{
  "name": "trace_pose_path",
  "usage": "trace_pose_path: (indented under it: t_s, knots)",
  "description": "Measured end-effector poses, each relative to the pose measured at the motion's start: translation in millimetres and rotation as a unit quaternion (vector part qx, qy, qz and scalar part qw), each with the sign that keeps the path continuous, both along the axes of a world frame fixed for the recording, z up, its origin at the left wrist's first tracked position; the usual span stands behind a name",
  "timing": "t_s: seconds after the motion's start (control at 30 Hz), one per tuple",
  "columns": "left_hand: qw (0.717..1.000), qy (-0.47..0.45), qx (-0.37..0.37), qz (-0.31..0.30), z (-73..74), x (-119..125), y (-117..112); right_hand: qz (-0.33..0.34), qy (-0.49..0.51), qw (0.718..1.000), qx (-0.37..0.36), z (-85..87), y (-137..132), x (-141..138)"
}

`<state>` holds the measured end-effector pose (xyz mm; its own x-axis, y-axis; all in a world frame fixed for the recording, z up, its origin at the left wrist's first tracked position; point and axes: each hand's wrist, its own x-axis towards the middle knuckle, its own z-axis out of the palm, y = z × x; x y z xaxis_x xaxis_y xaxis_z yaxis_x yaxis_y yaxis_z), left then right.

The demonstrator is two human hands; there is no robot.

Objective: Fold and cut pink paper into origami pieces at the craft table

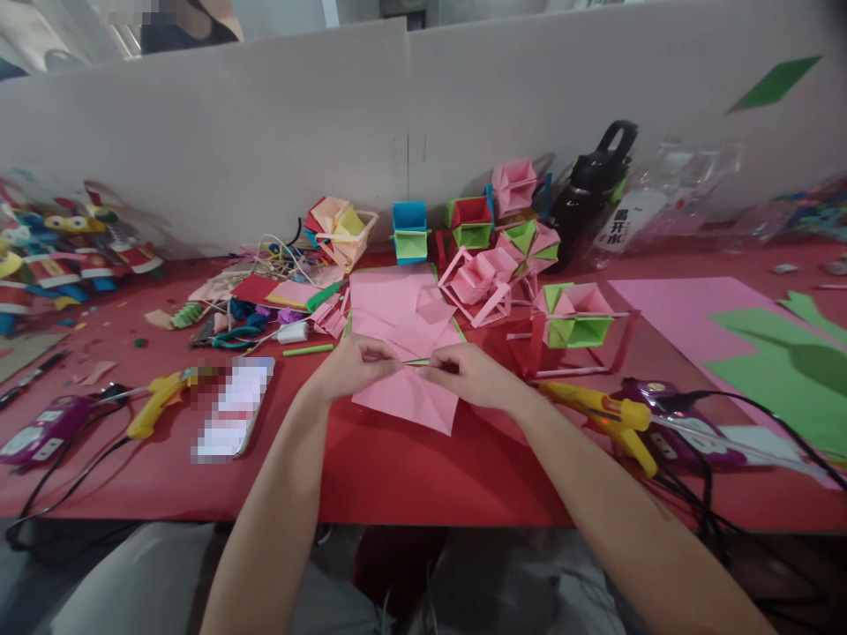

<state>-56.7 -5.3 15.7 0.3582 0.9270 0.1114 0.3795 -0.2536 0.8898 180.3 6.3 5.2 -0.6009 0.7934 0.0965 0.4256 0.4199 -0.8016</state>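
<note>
Clock: centred on the hands, twelve o'clock pointing away from the wearer.
Pink sheet (407, 399): one, creased, flap spread at six o'clock of the fingertips; its far edge lies directly in the grip.
Left hand (361, 363): grip closed, thumb and fingers pinching that edge at nine o'clock.
Right hand (460, 370): grip likewise closed on the edge at three o'clock; a thin green edge (416, 362) shows between the two.
Paper models (575, 317): several, assembled, from eleven to three o'clock; apparently complete work.
Folding: judged partway; creases made, sheet still broad and not yet boxed or framed.
Pink paper (390, 282): at twelve o'clock, just beyond the hands, seemingly unassembled.
Glue gun (595, 410): yellow, between three and four o'clock, lying on the red surface (397, 485), apart from the sheet.
</note>
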Motion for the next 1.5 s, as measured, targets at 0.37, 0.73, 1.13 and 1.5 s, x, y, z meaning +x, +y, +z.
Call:
trace_pose_path:
  t_s: [0.37, 0.73, 1.13, 1.5]
  knots:
    - [0.998, 0.035, -0.046, -0.026, -0.3, -22, 2, -0.051, 0.038, 0.998, 0.010, 3.5, 0, -3]
    - [0.988, 0.063, -0.101, -0.100, 4.1, 13, -8, -0.044, 0.087, 0.995, -0.030, 1.5, 0, -5]
    - [0.997, 0.068, -0.025, -0.041, -0.7, 2, 0, -0.122, 0.111, 0.986, 0.032, -1.0, 2, -5]
    - [0.989, -0.063, 0.054, 0.125, -11.4, 0, 12, -0.127, 0.252, 0.952, -0.120, -12.0, 7, -10]
